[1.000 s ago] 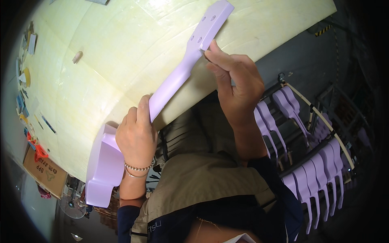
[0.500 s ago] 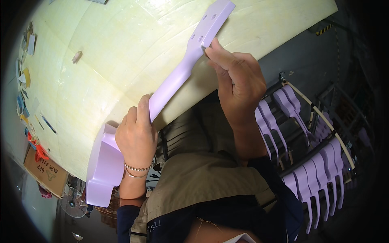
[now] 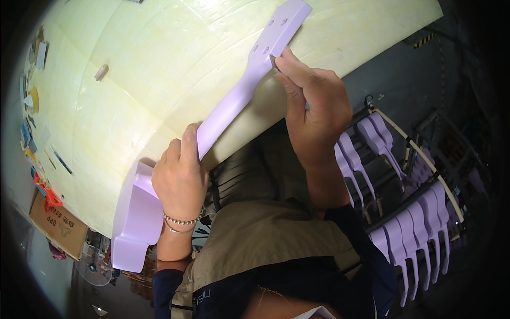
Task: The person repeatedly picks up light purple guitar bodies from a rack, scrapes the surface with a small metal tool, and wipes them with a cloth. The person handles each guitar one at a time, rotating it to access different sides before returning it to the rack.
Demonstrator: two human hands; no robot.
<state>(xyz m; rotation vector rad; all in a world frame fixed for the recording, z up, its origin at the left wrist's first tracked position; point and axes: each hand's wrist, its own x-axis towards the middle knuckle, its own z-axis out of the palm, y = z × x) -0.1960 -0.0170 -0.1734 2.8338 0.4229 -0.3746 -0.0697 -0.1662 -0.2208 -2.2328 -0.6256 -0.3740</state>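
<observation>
Lilac ukulele (image 3: pixel 228 114), one, four holes in its headstock (image 3: pixel 281 29); neck slanting up and away over the desk (image 3: pixel 159 80), body (image 3: pixel 133 234) at the desk's near-left edge. Left hand (image 3: pixel 180 170): closed around the neck close to the body; beaded bracelet (image 3: pixel 182 220) was worn at the wrist. Right hand (image 3: pixel 319 101): thumb and forefinger pinched a small dark-grey piece (image 3: pixel 273 60) against the headstock's lower corner; its kind could not be told. Desk: pale yellow, glossy; a short tan stub (image 3: pixel 101 73) lay well apart from both hands. Cardboard box (image 3: pixel 58 226): stood beyond the desk's left edge. Rack (image 3: pixel 393 126), at right: carried several lilac instruments (image 3: pixel 409 228), necks pointing down.
</observation>
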